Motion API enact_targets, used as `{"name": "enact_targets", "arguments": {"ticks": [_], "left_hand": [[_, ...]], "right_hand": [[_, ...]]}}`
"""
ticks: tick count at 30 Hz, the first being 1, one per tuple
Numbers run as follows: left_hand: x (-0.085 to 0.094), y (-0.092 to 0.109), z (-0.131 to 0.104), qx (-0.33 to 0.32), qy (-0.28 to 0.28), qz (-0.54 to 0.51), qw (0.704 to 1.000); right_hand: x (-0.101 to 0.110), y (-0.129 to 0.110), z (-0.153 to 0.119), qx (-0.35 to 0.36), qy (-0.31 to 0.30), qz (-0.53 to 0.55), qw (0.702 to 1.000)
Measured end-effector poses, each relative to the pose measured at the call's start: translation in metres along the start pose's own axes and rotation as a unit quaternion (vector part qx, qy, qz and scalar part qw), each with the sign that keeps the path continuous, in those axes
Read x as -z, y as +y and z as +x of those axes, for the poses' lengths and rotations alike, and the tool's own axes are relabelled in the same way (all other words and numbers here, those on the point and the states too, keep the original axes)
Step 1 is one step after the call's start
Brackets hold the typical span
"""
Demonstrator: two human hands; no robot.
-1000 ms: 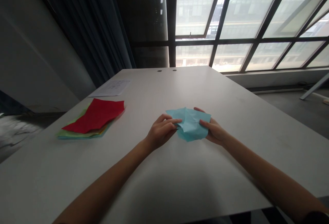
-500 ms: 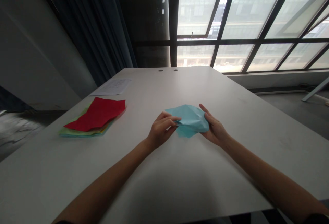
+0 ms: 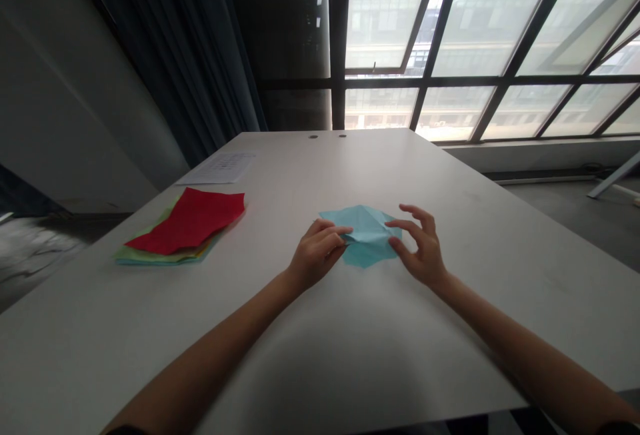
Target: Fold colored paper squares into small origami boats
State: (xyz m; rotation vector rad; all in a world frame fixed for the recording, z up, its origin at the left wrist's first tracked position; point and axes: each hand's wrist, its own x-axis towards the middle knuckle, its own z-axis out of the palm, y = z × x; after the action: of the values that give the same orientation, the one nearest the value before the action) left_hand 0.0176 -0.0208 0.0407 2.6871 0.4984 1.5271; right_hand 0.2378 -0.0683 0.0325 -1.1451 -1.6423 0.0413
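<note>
A light blue sheet of paper, creased and partly folded, is between my hands above the white table. My left hand pinches its left side between thumb and fingers. At the right side of the paper is my right hand, thumb and fingers apart and curved around the edge. Its fingertips are close to the paper; whether they touch it I cannot tell.
On the left of the table lies a red sheet on top of green, yellow and blue sheets. Behind them is a printed white page. A dark curtain and windows stand beyond the table.
My right hand has loosened from the paper's right edge and its fingers have spread. The paper's right side now lies flatter. My left hand stays in place.
</note>
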Motion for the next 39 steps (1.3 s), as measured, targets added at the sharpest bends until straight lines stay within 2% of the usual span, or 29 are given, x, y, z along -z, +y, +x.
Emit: {"name": "enact_targets", "arguments": {"ticks": [2, 4, 7, 11, 13, 17, 20, 22, 24, 29, 32, 35, 39], "left_hand": [[0.0, 0.001, 0.0, 0.005, 0.005, 0.009, 1.0], [0.0, 0.003, 0.001, 0.005, 0.018, 0.016, 1.0], [-0.001, 0.006, 0.001, -0.004, 0.03, 0.025, 0.999], [-0.001, 0.009, 0.0, -0.021, 0.012, 0.035, 0.999], [0.0, 0.011, 0.001, -0.03, -0.008, 0.034, 0.999], [0.003, 0.012, 0.005, -0.051, -0.062, 0.007, 0.997], [0.005, 0.012, 0.007, -0.055, -0.094, -0.021, 0.994], [0.004, 0.011, 0.007, -0.045, -0.106, -0.035, 0.993], [0.003, 0.01, 0.006, -0.025, -0.107, -0.042, 0.993], [0.002, 0.008, 0.004, 0.051, -0.071, -0.047, 0.995], [0.005, 0.008, 0.004, 0.059, -0.044, -0.055, 0.996], [0.009, 0.007, 0.004, 0.054, -0.029, -0.046, 0.997], [0.013, 0.006, 0.005, 0.066, -0.052, -0.029, 0.996]], "right_hand": [[0.0, -0.003, -0.002, 0.08, -0.037, -0.036, 0.995], [-0.003, -0.004, -0.005, 0.112, -0.062, -0.045, 0.991], [-0.008, -0.005, -0.009, 0.113, -0.059, -0.043, 0.991], [-0.005, -0.009, -0.008, 0.089, -0.065, 0.008, 0.994], [-0.002, -0.009, -0.004, 0.043, -0.079, 0.066, 0.994], [0.0, -0.005, 0.005, -0.129, -0.097, 0.167, 0.973], [-0.002, -0.001, 0.008, -0.241, -0.163, 0.275, 0.916], [-0.004, 0.001, 0.007, -0.281, -0.187, 0.346, 0.875], [-0.005, 0.002, 0.005, -0.295, -0.179, 0.389, 0.854], [-0.007, 0.004, 0.002, -0.321, -0.147, 0.414, 0.839], [-0.008, 0.003, 0.002, -0.348, -0.122, 0.424, 0.828], [-0.008, 0.001, 0.004, -0.35, -0.071, 0.428, 0.83], [-0.006, 0.001, 0.005, -0.351, -0.031, 0.423, 0.835]]}}
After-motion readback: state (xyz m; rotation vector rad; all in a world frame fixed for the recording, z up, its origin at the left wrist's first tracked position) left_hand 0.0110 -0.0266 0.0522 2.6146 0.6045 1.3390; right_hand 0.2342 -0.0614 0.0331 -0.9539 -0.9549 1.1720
